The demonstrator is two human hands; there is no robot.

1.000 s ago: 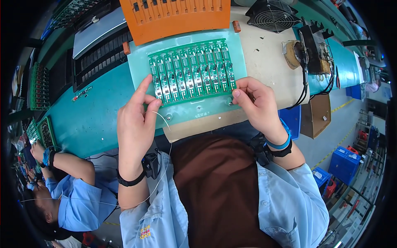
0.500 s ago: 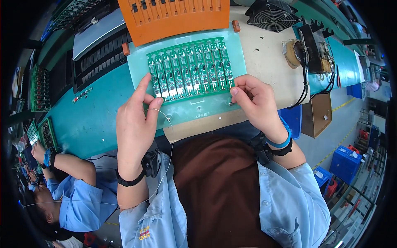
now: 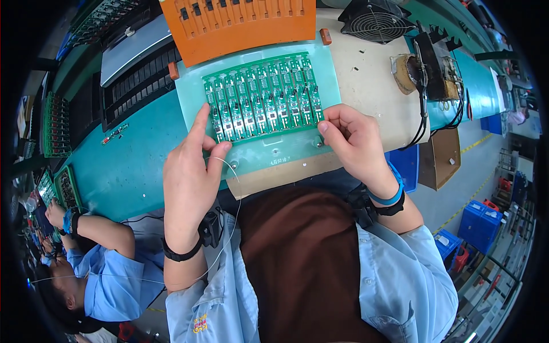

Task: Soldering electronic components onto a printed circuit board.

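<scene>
A green circuit board panel [image 3: 264, 98], made up of several narrow boards side by side with small black parts, lies on a pale green plate [image 3: 257, 162]. My left hand [image 3: 191, 174] grips its left side, the index finger along the left edge and the thumb at the lower left corner. At the lower right corner, my right hand [image 3: 355, 137] pinches the panel between thumb and curled fingers. Past the panel's far edge stands an orange slotted holder [image 3: 243, 35] with dark parts in its slots. A thin pale wire or cord [image 3: 236, 211] passes by my left thumb.
A black fan [image 3: 374, 26] and a soldering stand with cables [image 3: 432, 71] are at the far right. A small loose board [image 3: 114, 134] lies on the green mat. Upright boards [image 3: 57, 123] stand in a rack at left. A co-worker's arm [image 3: 103, 228] is at lower left.
My left hand has shifted slightly, its thumb a little to the right and lower. My right hand and the panel stay almost in place. The co-worker's hand has moved slightly.
</scene>
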